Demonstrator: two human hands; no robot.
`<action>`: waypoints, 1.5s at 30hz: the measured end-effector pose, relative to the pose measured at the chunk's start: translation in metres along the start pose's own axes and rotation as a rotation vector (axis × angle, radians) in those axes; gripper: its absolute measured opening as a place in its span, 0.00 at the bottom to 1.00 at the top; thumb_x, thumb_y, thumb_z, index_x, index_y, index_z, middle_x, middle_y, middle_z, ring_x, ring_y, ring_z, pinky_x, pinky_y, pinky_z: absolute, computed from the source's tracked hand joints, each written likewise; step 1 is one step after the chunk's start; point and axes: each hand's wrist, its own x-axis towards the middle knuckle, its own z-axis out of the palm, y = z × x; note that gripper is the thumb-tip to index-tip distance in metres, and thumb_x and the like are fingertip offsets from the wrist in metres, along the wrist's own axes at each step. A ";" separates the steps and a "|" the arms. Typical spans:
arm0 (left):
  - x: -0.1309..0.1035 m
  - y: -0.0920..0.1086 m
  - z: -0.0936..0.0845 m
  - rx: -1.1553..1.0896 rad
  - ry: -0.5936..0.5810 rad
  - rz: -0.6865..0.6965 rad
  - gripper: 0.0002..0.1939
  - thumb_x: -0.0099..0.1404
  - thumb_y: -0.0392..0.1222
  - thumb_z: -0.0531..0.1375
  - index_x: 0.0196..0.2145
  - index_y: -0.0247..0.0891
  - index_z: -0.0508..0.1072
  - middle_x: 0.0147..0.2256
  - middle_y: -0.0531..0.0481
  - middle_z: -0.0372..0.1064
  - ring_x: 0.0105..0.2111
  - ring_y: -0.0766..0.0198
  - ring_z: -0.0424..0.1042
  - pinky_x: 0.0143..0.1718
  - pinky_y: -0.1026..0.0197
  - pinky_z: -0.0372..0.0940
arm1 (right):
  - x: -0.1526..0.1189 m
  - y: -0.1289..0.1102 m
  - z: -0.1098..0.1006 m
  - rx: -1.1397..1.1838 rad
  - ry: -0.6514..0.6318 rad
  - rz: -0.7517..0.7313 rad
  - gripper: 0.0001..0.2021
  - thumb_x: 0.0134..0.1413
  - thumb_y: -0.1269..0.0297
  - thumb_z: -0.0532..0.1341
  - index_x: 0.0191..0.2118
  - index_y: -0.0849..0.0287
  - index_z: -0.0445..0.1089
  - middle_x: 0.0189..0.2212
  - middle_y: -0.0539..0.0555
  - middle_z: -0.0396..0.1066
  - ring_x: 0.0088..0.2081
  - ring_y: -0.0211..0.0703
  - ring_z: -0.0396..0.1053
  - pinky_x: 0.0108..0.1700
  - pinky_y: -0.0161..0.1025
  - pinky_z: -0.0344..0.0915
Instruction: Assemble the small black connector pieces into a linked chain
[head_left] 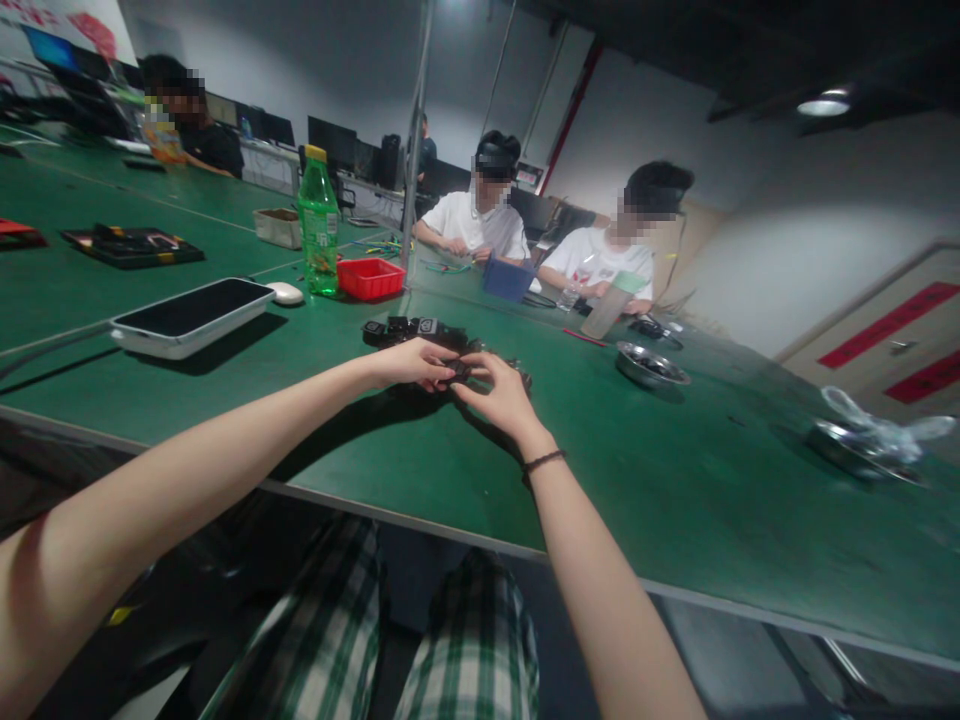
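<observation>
My left hand [418, 363] and my right hand [497, 390] meet over the green table, fingertips pinched together around a small black part [457, 371]. Its exact kind is hard to make out, as the fingers cover most of it. Just behind the hands lies a cluster of black pieces [409, 328], some with pale markings. More of these dark pieces show past the right hand's knuckles. A dark braided band [544, 461] circles my right wrist.
Left of the hands are a white-edged device [196, 315] with a cable, a white mouse [286, 293], a green bottle [319, 225] and a red bin [370, 278]. Metal bowls [651, 366] stand to the right. Two people in white shirts [480, 222] sit across, near a blue bin [508, 278].
</observation>
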 end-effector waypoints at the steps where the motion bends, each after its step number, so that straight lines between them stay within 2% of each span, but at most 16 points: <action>1: 0.000 0.000 0.000 0.002 0.002 -0.002 0.27 0.51 0.42 0.69 0.49 0.32 0.74 0.30 0.48 0.75 0.27 0.68 0.70 0.31 0.63 0.67 | 0.000 0.000 0.000 -0.001 0.000 0.000 0.15 0.46 0.64 0.65 0.43 0.58 0.69 0.44 0.56 0.71 0.43 0.46 0.74 0.48 0.46 0.72; 10: -0.001 0.001 0.000 -0.001 -0.009 0.008 0.29 0.50 0.44 0.69 0.50 0.32 0.74 0.29 0.48 0.75 0.27 0.68 0.70 0.30 0.64 0.66 | 0.000 0.001 0.000 -0.015 0.010 -0.015 0.14 0.46 0.64 0.65 0.42 0.57 0.70 0.43 0.55 0.71 0.44 0.46 0.73 0.49 0.46 0.72; 23: 0.001 -0.003 0.000 0.010 -0.016 0.021 0.27 0.51 0.43 0.69 0.49 0.33 0.74 0.29 0.49 0.75 0.26 0.69 0.70 0.30 0.64 0.66 | 0.001 0.003 0.001 -0.015 0.014 -0.039 0.13 0.47 0.64 0.64 0.42 0.56 0.70 0.42 0.54 0.71 0.43 0.45 0.73 0.50 0.47 0.71; 30: 0.000 -0.002 0.001 -0.009 -0.014 0.027 0.30 0.50 0.45 0.69 0.50 0.32 0.73 0.29 0.47 0.74 0.30 0.65 0.72 0.32 0.63 0.67 | 0.001 0.003 0.001 -0.005 0.018 -0.053 0.12 0.47 0.64 0.64 0.41 0.57 0.71 0.41 0.54 0.71 0.43 0.44 0.73 0.50 0.46 0.72; 45: 0.001 -0.003 0.002 0.004 0.001 0.011 0.30 0.52 0.45 0.68 0.51 0.30 0.72 0.31 0.46 0.75 0.31 0.65 0.72 0.32 0.62 0.67 | 0.001 0.003 0.001 0.009 0.023 -0.041 0.13 0.47 0.64 0.65 0.41 0.57 0.71 0.42 0.55 0.71 0.44 0.44 0.72 0.50 0.45 0.71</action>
